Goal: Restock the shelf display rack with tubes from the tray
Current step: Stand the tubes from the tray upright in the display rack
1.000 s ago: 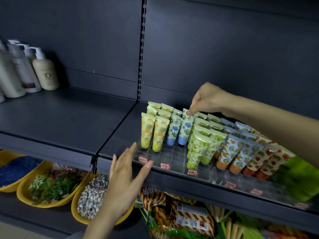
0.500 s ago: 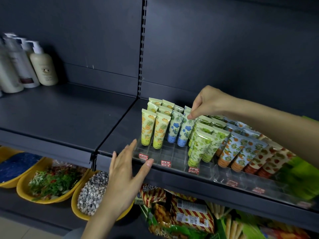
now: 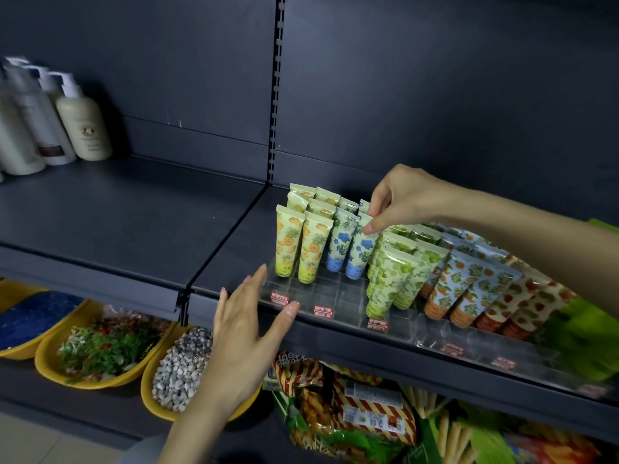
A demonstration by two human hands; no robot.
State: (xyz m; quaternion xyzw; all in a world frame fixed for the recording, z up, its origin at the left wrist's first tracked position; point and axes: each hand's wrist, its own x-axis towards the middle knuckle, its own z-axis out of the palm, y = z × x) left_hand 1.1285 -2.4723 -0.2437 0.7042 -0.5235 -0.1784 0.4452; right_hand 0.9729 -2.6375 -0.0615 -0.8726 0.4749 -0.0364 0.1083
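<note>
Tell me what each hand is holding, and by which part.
The right hand pinches the front blue-flower tube by its crimped top edge. The left hand holds nothing, near the clear rack.

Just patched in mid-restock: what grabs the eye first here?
Rows of bright patterned tubes stand in the clear rack at mid-shelf. The right hand pinches the top of a blue-flowered tube there, while the open left hand hovers by the rack's front-left corner.
</note>
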